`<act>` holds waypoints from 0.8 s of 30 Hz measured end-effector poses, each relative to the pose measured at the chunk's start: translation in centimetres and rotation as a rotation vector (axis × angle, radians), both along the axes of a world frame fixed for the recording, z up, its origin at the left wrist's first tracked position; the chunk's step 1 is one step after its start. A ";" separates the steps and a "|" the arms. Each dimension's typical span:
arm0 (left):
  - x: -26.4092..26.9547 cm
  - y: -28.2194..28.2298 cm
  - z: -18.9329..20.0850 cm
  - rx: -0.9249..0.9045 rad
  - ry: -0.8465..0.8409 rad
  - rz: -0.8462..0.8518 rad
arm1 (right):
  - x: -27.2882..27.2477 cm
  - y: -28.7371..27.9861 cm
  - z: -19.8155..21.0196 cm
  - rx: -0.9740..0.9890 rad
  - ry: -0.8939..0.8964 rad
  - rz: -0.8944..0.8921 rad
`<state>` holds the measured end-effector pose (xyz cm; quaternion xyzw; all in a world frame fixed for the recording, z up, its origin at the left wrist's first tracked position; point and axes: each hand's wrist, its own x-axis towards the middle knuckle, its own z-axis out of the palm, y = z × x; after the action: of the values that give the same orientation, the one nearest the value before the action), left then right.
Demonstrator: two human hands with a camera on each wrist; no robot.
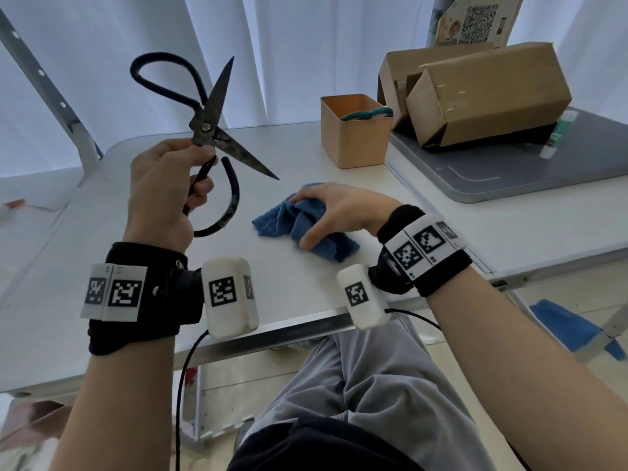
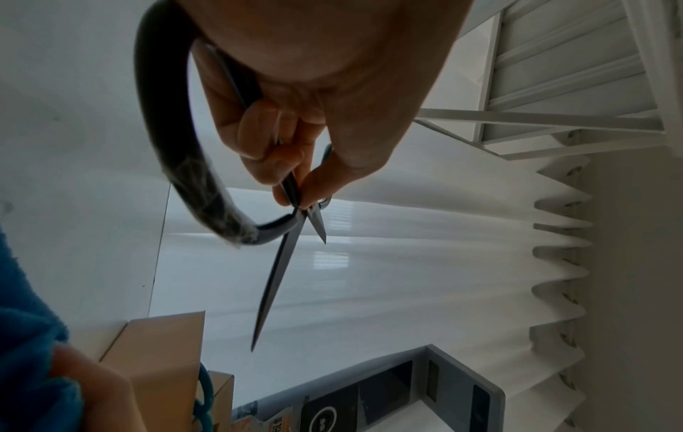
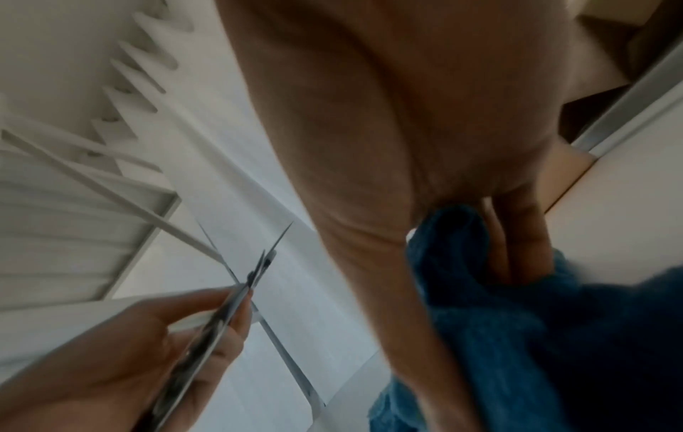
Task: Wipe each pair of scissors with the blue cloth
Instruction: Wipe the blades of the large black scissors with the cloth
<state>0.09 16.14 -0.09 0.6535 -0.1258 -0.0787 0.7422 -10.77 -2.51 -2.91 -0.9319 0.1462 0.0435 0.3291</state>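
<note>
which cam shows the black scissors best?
Head view: the whole black scissors show, blades spread, held up off the table in the left hand. Left wrist view gives only the blades edge-on and one handle loop. Right wrist view shows them blurred and edge-on, partly hidden by the left hand.

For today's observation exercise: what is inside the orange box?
Teal scissor handles stick out above the orange box rim; the blades and anything else inside are hidden by its walls.

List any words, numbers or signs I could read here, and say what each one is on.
No words or numbers can be read.
Printed card behind the boxes: a QR code; its small print is blurred.
Wrist bands: black-and-white square markers, no letters.
Glue stick: label too small.
</note>
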 end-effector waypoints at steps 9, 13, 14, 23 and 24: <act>0.3 -1.4 1.1 0.030 0.008 -0.038 | 0.9 -2.5 0.7 0.140 -0.142 -0.228; 0.8 -2.1 1.9 0.034 -0.005 -0.073 | 0.8 -5.7 1.6 0.186 -0.292 -0.448; 0.9 -2.4 2.1 0.031 -0.008 -0.084 | 0.7 -6.4 1.8 0.185 -0.297 -0.494; 1.3 -4.7 2.7 -0.046 0.078 -0.180 | 0.2 -4.8 2.7 0.124 -0.341 -0.499; 1.4 -4.9 2.7 -0.054 0.088 -0.192 | 0.4 -4.4 2.8 0.139 -0.388 -0.496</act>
<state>1.46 11.21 2.57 0.6141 -0.1570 -0.1747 0.7534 -10.34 -6.90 -0.15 -0.8341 0.3000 -0.2068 0.4142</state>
